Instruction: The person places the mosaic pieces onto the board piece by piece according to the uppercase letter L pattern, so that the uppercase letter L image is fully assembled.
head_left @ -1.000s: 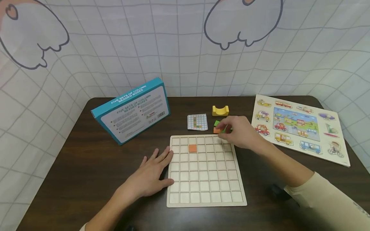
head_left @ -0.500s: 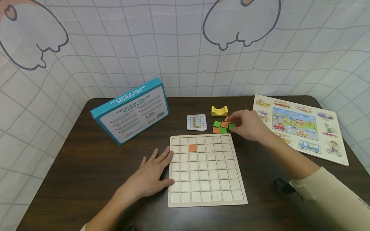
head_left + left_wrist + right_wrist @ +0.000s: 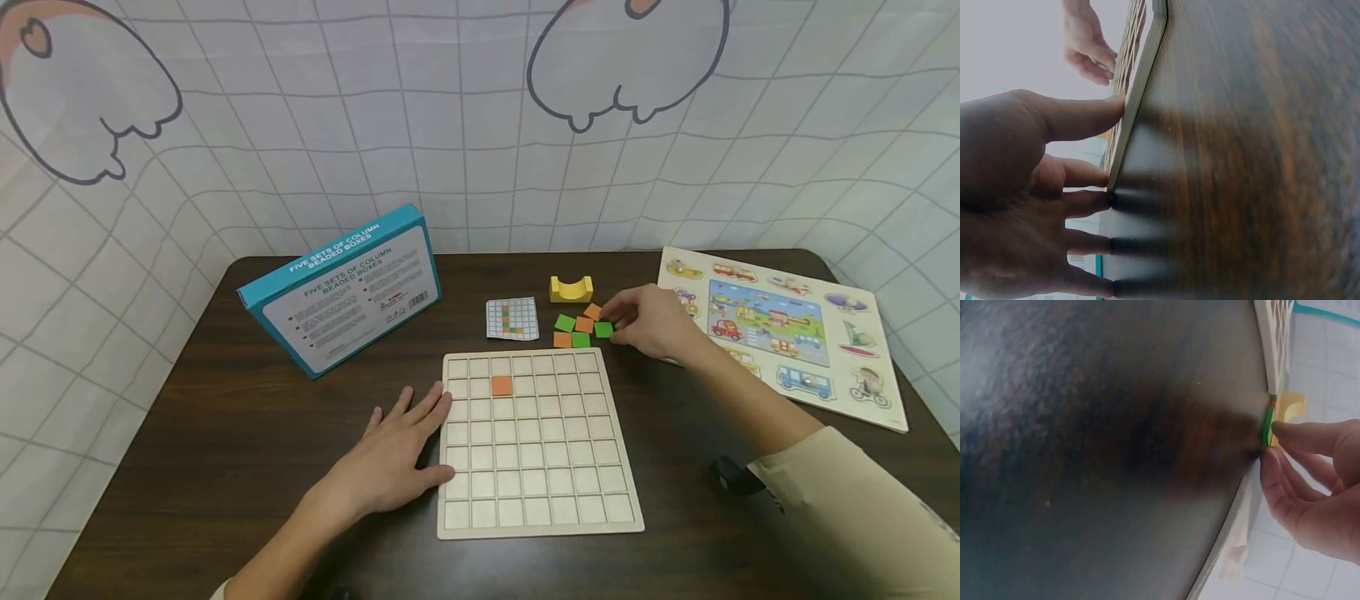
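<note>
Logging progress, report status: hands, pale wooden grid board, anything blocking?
Left hand touching board, left edge. Right hand at green square tile, grip unclear. Board holding one orange square tile. Nothing visibly blocking.

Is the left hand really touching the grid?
Touching. The left wrist view shows it: the thumb tip of the left hand is against the edge of the grid.

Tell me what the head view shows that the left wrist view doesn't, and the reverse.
Only the head view shows the card, the puzzle and the orange tile on the board.

Only the left wrist view shows the left palm and the board's side face near the thumb.

Both show the left hand, the right hand, the board and the table.
</note>
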Demonstrator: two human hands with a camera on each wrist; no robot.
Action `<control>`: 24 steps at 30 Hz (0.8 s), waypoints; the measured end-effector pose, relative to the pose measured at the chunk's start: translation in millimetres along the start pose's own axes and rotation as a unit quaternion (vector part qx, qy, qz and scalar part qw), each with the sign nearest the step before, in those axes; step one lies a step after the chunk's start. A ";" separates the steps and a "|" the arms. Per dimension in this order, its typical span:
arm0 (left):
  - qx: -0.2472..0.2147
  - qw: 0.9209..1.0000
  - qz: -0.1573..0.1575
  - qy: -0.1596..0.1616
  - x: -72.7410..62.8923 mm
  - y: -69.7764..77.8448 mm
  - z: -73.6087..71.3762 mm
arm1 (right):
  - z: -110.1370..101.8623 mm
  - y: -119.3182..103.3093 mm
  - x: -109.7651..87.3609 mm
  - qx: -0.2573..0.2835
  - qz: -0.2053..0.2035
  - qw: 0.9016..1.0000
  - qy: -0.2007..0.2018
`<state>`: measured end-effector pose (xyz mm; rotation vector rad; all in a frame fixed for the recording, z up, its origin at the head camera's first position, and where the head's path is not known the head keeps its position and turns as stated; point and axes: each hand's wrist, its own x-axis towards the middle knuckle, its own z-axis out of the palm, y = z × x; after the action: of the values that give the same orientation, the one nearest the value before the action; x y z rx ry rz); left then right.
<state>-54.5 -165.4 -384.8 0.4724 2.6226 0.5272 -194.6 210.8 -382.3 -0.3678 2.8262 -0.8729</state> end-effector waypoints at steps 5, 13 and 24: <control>-0.002 1.000 0.000 0.000 0.1 -0.6 -0.1 | 1.7 1.5 2.1 0.009 0.007 1.000 -0.002; -0.001 1.000 -0.002 -0.003 0.8 -1.1 0.8 | 3.6 4.9 3.1 0.010 0.007 1.000 -0.001; -0.004 1.000 -0.002 -0.006 0.1 -0.8 -0.3 | 3.5 9.6 3.0 0.000 -0.005 1.000 -0.010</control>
<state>-54.9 -166.1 -384.9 0.4676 2.6087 0.5308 -198.4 215.7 -390.9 -0.3876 2.8087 -0.8665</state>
